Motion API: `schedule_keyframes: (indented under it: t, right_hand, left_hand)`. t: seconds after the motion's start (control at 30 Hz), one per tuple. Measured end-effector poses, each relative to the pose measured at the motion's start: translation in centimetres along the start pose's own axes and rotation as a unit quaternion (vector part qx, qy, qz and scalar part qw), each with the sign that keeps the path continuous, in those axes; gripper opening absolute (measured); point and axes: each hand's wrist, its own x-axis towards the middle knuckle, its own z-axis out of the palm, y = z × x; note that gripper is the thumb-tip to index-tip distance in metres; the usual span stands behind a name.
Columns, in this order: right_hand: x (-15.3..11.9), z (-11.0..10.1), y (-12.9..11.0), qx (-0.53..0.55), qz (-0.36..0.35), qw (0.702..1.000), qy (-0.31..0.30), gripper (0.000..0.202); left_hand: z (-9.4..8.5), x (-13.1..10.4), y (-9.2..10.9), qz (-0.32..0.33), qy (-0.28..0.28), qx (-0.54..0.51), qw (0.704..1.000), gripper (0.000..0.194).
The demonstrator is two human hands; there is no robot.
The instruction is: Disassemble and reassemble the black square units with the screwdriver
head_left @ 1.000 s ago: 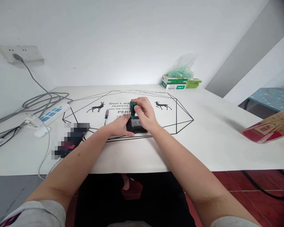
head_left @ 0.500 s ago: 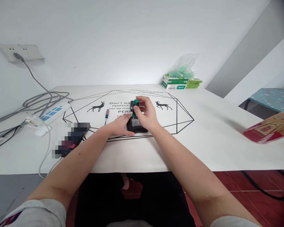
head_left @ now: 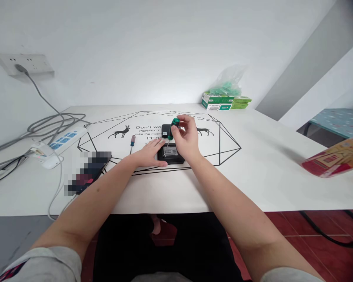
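Mid-frame, the probably rigid green screwdriver is gripped aptly by its handle in the right hand; the case, in the left hand.

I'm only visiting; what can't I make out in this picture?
All in the head view:
Print on the label of the black device: too small.
The device's left side: behind the left hand.
Green screwdriver: what its tip meets is too small.
Table lettering: partly covered.
Dark object: blurred into blocks.
Package: cut off by the right edge.
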Motion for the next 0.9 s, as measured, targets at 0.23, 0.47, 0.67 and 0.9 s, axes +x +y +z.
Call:
schedule_keyframes:
  t: [0.23,0.47,0.67,0.9]
  right_hand:
    - [0.3,-0.1,0.4,0.002,0.018,0.999,0.049,0.029]
    - [0.7,-0.5,1.2,-0.045,0.029,0.996,0.076,0.033]
    - [1.0,-1.1,1.3,-0.063,0.059,0.994,0.071,0.034]
    - [1.1,-1.2,1.6,-0.113,0.032,0.988,0.096,0.030]
  left_hand:
    - [-0.1,0.4,0.5,0.124,0.173,-0.025,0.977,0.021]
    - [-0.4,1.1,-0.8,0.034,0.211,0.025,0.977,0.018]
    - [-0.8,1.0,-1.9,-0.112,0.221,0.074,0.966,0.031]
    - [-1.5,0.3,-3.0,-0.215,0.283,0.096,0.930,0.044]
